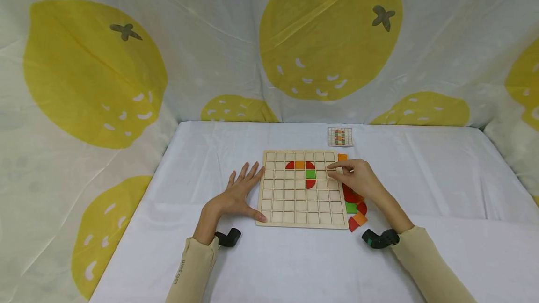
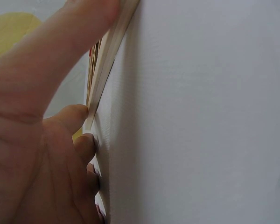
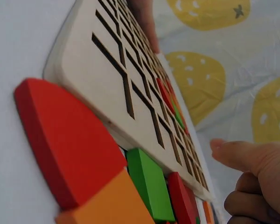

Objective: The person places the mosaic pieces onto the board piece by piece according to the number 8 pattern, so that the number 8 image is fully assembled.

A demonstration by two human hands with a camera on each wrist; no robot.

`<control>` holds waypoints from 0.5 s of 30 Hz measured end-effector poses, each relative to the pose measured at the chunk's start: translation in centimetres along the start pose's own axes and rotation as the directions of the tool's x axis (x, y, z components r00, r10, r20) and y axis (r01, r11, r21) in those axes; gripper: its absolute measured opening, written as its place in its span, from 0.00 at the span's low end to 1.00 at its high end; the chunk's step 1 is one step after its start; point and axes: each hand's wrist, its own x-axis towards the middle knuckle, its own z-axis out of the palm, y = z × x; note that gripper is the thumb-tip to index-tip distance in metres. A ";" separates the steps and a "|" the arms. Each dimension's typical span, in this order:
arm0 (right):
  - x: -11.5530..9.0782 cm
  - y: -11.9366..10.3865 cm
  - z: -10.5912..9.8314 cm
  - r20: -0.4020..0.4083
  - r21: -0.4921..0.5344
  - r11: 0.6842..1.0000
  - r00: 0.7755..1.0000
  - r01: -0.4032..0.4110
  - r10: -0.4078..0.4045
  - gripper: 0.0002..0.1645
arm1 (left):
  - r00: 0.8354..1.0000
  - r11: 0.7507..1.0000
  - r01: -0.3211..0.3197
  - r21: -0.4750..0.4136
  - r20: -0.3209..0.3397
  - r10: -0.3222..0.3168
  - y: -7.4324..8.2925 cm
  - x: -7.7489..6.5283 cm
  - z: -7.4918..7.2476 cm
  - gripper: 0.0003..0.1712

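Note:
A wooden grid board (image 1: 283, 205) lies flat on the cloth. In its upper cells sit a red quarter-round piece (image 1: 290, 166), an orange square (image 1: 300, 165), another red quarter-round (image 1: 309, 165), a green square (image 1: 310, 174) below that, and a third red quarter-round (image 1: 310, 183). My left hand (image 1: 236, 198) is spread, thumb and fingertips touching the board's left edge. Over the board's right side is my right hand (image 1: 358, 176); its thumb and index finger are apart with no piece visible between them, while the other fingers are curled in the right wrist view.
Loose pieces lie along the board's right edge, including a red one (image 3: 67, 140), a green one (image 3: 149, 186) and an orange one (image 3: 112, 205); the right hand partly covers them in the head view. A small pattern card (image 1: 339, 137) lies behind the board. A lemon-print curtain (image 1: 210, 50) hangs behind.

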 end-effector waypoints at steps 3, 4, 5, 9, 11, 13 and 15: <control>0.1 0.5 -0.7 -0.018 -0.009 1.000 1.000 -0.023 0.023 0.16 | 1.000 1.000 0.000 0.002 0.000 0.000 -0.1 0.0 0.0 0.81; 0.1 0.6 -1.0 -0.025 -0.012 0.999 0.999 -0.030 0.030 0.16 | 1.000 1.000 0.003 0.006 0.003 -0.003 -0.1 0.0 0.0 0.82; 0.1 0.7 -1.2 -0.032 -0.016 0.999 0.999 -0.038 0.038 0.16 | 1.000 1.000 0.006 0.010 0.006 -0.006 -0.1 0.0 0.0 0.82; 0.1 1.3 -1.9 -0.068 -0.038 0.997 0.996 -0.061 0.058 0.14 | 1.000 1.000 0.012 0.023 0.013 -0.012 -0.2 0.0 0.0 0.82; 0.1 1.6 -2.1 -0.081 -0.048 0.996 0.994 -0.071 0.067 0.14 | 1.000 1.000 0.013 0.023 0.015 -0.013 -0.2 0.0 0.0 0.82; 0.1 1.8 -2.3 -0.093 -0.056 0.995 0.993 -0.084 0.079 0.14 | 1.000 1.000 0.009 0.021 0.012 -0.009 -0.2 0.1 0.0 0.82; 0.1 2.1 -2.4 -0.101 -0.059 0.993 0.990 -0.100 0.094 0.14 | 1.000 1.000 0.009 0.023 0.012 -0.009 -0.2 0.1 0.1 0.82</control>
